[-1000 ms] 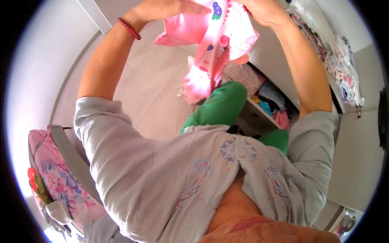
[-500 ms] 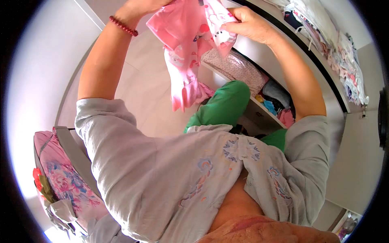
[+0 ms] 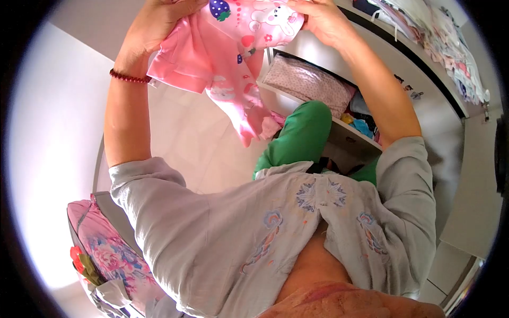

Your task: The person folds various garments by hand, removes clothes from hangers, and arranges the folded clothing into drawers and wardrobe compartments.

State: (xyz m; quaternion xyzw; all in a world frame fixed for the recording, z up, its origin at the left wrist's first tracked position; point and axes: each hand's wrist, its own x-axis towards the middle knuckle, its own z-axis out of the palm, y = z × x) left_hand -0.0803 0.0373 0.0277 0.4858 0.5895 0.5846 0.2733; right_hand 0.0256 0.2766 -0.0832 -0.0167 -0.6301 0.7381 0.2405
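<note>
A pink child's garment (image 3: 233,58) hangs between my hands, printed with a white bunny, strawberries and flowers. At its upper left edge, my left hand (image 3: 164,21), with a dark red bead bracelet (image 3: 129,77) on the wrist, is closed on the cloth. My right hand (image 3: 321,21) pinches the printed edge at upper right. The lower part of the garment dangles over the floor, beside my knee in green trousers (image 3: 297,130). The top of the garment runs out of view, so its exact kind is unclear.
An open drawer (image 3: 339,124) beyond my knee holds a folded dotted cloth (image 3: 310,85) and other clothes. More clothes (image 3: 440,58) lie on the shelf at upper right. A pink floral bag (image 3: 114,249) stands at lower left. Pale floor (image 3: 185,132) shows to the left.
The garment has spread wider and shifted left, and the bunny print now faces me. My left hand has moved left and slightly down. Both hands keep their hold.
</note>
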